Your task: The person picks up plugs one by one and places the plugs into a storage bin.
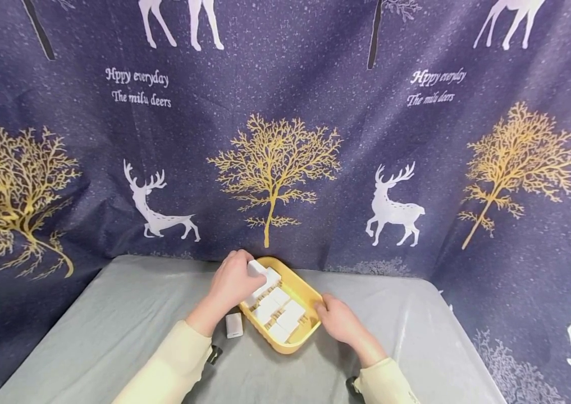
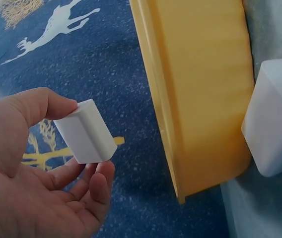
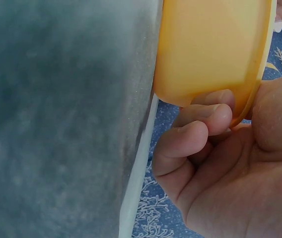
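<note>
My left hand [image 1: 232,280] pinches a small white charger block [image 2: 86,133] between the thumb and fingers, up at the far left rim of a yellow plastic bin [image 1: 299,287]. In the left wrist view that block is held apart from the bin's outer wall. Several white chargers [image 1: 267,310] with metal prongs lie in rows inside the bin. The right hand [image 1: 342,321] grips the bin's right rim, thumb on one side and curled fingers against the outer wall. On the table just left of the bin stands another white charger [image 1: 234,325], a dark slot showing in its end.
A grey cloth-covered table [image 1: 154,303] carries the bin, which sits near its back edge. Behind it hangs a dark blue curtain [image 1: 295,73] printed with deer and golden trees.
</note>
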A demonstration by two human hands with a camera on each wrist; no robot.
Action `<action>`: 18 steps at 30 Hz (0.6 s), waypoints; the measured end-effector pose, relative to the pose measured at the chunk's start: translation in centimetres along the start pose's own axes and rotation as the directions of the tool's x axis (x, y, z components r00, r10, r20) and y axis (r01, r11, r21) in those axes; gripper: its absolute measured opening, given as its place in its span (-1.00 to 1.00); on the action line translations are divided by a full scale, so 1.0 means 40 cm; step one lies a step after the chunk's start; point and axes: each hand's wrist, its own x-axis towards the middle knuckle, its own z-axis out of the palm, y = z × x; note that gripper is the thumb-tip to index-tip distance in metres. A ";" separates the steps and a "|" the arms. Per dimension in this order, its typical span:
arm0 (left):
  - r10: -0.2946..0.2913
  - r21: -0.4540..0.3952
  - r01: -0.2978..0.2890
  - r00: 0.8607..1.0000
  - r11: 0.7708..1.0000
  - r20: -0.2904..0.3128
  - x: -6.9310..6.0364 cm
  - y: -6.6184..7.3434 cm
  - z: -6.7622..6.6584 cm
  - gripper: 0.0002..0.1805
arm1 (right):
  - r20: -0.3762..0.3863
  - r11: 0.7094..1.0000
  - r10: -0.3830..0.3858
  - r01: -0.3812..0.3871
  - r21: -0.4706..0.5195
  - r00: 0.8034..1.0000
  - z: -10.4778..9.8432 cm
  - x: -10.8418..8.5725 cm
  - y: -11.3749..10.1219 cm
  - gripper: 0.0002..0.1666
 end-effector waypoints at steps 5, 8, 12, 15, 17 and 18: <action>0.012 -0.006 -0.012 1.000 1.000 0.010 0.009 0.011 0.019 -0.53 | 0.003 1.000 0.003 -0.003 0.003 1.000 -0.002 -0.002 -0.001 -0.81; 0.021 -0.009 -0.021 1.000 1.000 0.012 0.015 0.016 0.030 -0.54 | -0.002 1.000 0.003 -0.003 0.004 1.000 -0.002 -0.002 -0.002 -0.79; 0.032 -0.010 -0.032 0.999 0.999 0.023 0.019 0.024 0.045 -0.50 | -0.007 1.000 -0.004 0.004 0.008 1.000 -0.004 -0.002 -0.005 -0.78; 0.036 -0.004 -0.036 0.999 0.999 0.031 0.023 0.030 0.056 -0.46 | -0.008 1.000 -0.009 0.009 0.010 1.000 -0.005 -0.003 -0.006 -0.79; 0.036 0.004 -0.037 0.999 0.999 0.039 0.026 0.034 0.064 -0.45 | -0.007 1.000 -0.005 0.005 0.009 1.000 -0.005 -0.004 -0.006 -0.79; 0.035 0.007 -0.035 0.998 0.999 0.044 0.029 0.035 0.068 -0.45 | -0.007 1.000 -0.005 0.005 0.009 1.000 -0.005 -0.005 -0.006 -0.79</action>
